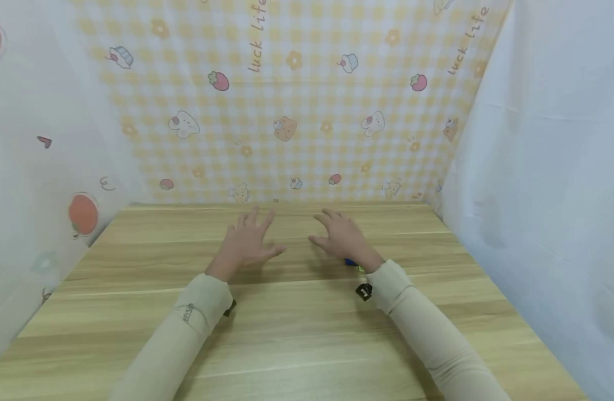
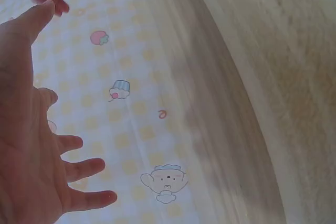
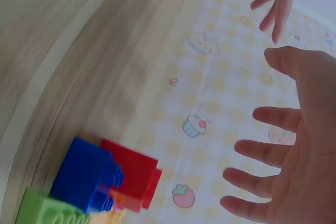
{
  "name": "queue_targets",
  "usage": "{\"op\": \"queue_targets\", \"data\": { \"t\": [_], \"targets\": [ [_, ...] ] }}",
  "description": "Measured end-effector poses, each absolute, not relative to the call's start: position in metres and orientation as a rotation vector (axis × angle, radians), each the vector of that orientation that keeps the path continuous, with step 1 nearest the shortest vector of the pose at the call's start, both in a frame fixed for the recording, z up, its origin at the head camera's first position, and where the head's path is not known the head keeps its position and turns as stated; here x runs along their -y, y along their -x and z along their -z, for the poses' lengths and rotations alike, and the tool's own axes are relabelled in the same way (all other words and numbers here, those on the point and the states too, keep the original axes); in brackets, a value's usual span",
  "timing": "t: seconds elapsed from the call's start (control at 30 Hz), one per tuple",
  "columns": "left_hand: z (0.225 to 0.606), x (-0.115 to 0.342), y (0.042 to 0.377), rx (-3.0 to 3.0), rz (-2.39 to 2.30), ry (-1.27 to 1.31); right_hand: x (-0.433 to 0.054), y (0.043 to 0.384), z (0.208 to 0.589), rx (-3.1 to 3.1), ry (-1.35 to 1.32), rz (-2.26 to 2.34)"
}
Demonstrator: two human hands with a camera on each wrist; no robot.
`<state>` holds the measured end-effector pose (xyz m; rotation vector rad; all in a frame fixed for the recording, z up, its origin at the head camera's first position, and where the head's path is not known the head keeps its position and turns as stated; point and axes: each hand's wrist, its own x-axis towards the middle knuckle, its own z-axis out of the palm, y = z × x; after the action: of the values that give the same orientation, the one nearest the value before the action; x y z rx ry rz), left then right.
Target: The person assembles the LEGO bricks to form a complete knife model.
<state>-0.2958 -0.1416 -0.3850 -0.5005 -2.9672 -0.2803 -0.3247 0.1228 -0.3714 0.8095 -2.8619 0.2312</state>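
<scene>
My left hand (image 1: 245, 240) hovers above the wooden table (image 1: 287, 334) with its fingers spread and nothing in it. Opposite it, my right hand (image 1: 343, 236) is held over the table too, fingers apart and empty. Toy building blocks lie under and beside the right hand: a blue block (image 3: 84, 174), a red block (image 3: 131, 171) and a green block (image 3: 47, 211) show in the right wrist view. An orange piece (image 3: 126, 201) is partly visible among them. In the head view the right hand and wrist hide most of these blocks.
A yellow checked cloth (image 1: 287, 100) with printed cartoons hangs behind the table. White cloth stands at the left (image 1: 36, 167) and at the right (image 1: 547, 167). Dark wrist camera parts (image 1: 364, 291) show below the right sleeve.
</scene>
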Motion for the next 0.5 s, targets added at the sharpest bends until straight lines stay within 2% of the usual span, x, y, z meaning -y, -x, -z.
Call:
{"op": "queue_targets", "data": {
  "t": [0.5],
  "targets": [
    [0.379, 0.132, 0.281, 2.911, 0.491, 0.551, -0.16, 0.319, 0.362, 2.868, -0.823, -0.58]
  ]
}}
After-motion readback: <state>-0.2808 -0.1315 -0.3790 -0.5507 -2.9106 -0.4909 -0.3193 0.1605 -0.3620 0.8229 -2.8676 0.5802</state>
